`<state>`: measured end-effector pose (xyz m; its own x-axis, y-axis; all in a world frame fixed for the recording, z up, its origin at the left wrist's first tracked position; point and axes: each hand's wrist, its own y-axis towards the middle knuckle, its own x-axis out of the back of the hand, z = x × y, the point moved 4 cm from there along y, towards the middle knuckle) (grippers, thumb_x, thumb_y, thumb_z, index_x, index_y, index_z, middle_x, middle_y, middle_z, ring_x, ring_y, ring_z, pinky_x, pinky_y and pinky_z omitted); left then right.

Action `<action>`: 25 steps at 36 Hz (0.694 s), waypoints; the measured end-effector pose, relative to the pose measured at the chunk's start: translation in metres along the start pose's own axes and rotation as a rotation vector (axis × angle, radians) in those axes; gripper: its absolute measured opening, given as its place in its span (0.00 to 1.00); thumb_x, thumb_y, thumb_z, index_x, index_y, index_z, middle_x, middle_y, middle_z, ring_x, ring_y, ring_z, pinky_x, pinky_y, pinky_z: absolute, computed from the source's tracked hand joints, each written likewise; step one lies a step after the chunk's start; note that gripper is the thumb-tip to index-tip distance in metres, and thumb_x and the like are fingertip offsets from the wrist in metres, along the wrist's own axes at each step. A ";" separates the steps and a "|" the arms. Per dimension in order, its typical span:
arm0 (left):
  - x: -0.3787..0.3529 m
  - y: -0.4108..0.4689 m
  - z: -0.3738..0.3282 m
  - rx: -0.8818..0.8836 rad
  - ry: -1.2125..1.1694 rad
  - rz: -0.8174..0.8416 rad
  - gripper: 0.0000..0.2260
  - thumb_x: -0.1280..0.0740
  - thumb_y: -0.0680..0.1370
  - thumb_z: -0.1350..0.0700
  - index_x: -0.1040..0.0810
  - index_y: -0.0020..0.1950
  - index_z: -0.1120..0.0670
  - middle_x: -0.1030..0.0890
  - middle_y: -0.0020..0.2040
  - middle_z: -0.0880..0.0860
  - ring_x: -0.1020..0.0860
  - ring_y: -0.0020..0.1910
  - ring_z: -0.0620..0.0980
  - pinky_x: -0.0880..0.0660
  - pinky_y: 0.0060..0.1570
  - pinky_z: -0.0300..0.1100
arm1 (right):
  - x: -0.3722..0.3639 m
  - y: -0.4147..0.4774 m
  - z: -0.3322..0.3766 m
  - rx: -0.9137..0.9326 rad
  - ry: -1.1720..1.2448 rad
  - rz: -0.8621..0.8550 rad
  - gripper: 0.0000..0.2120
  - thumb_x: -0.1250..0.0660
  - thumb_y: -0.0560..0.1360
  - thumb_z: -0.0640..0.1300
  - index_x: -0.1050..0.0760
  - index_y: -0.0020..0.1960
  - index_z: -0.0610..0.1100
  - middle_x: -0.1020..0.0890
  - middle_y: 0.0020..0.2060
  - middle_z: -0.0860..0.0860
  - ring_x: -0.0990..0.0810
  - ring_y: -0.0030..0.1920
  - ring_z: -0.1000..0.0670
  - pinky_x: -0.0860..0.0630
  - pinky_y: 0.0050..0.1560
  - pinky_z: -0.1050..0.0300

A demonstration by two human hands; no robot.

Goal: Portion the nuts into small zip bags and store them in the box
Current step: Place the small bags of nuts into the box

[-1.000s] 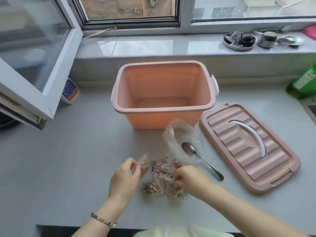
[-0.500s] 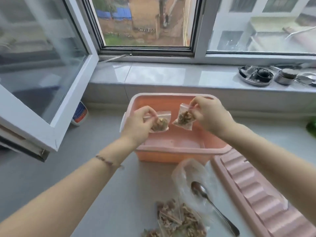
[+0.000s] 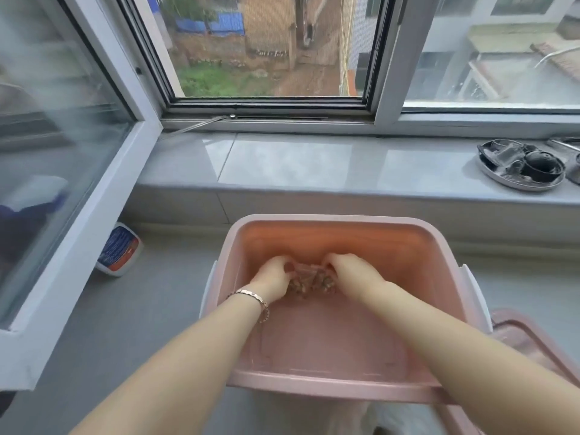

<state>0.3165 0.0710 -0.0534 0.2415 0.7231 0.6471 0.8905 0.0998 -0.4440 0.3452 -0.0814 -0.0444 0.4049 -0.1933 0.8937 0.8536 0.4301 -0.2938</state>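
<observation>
Both my hands reach down into the pink plastic box (image 3: 339,222) on the grey counter. My left hand (image 3: 276,276), with a bracelet at the wrist, and my right hand (image 3: 353,271) sit side by side near the box's far wall. Each hand pinches a small clear zip bag of nuts (image 3: 309,279), and the two bags lie together between the hands, low in the box. The fingers hide much of the bags. The other filled bags, the spoon and the big plastic bag are out of view.
The pink box lid (image 3: 518,343) lies to the right of the box. A blue and white tub (image 3: 117,249) stands at the left under the open window sash (image 3: 78,215). A metal tray (image 3: 521,166) with dark items rests on the windowsill.
My hands picked two filled bags off the counter, carried them over the box, and have now lowered them inside it. The camera has tilted up and moved closer to the box.
</observation>
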 end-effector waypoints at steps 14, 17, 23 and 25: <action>0.035 -0.155 -0.035 -0.277 -0.061 -0.194 0.07 0.35 0.75 0.61 0.23 0.46 0.48 0.20 0.44 0.44 0.24 0.43 0.40 0.31 0.44 0.24 | 0.048 -0.130 0.032 0.123 0.167 -0.204 0.11 0.36 0.74 0.42 0.22 0.55 0.45 0.19 0.51 0.49 0.22 0.53 0.47 0.27 0.55 0.52; 0.033 -0.215 -0.031 -0.384 -0.182 -0.281 0.07 0.33 0.74 0.61 0.22 0.43 0.48 0.20 0.40 0.42 0.25 0.36 0.37 0.31 0.38 0.23 | 0.050 -0.185 0.043 0.163 0.273 -0.282 0.08 0.34 0.73 0.40 0.21 0.52 0.44 0.20 0.44 0.54 0.22 0.43 0.52 0.25 0.50 0.55; -0.034 -0.269 0.034 -0.259 -0.183 -0.087 0.10 0.31 0.73 0.61 0.24 0.42 0.46 0.20 0.38 0.45 0.23 0.38 0.39 0.29 0.42 0.32 | -0.006 -0.270 0.058 0.163 0.354 -0.213 0.07 0.34 0.73 0.41 0.20 0.50 0.44 0.19 0.41 0.55 0.21 0.41 0.54 0.26 0.45 0.61; -0.064 -0.278 0.058 -0.212 -0.055 0.042 0.09 0.30 0.73 0.59 0.26 0.46 0.47 0.21 0.44 0.45 0.24 0.42 0.39 0.30 0.48 0.33 | -0.040 -0.283 0.058 0.088 0.303 -0.102 0.09 0.36 0.74 0.43 0.21 0.53 0.46 0.19 0.45 0.53 0.21 0.45 0.52 0.28 0.48 0.61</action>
<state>0.0314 0.0366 -0.0068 0.2640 0.7606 0.5931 0.9426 -0.0732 -0.3257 0.0686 -0.1446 0.0225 0.4095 -0.4867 0.7716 0.8684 0.4672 -0.1661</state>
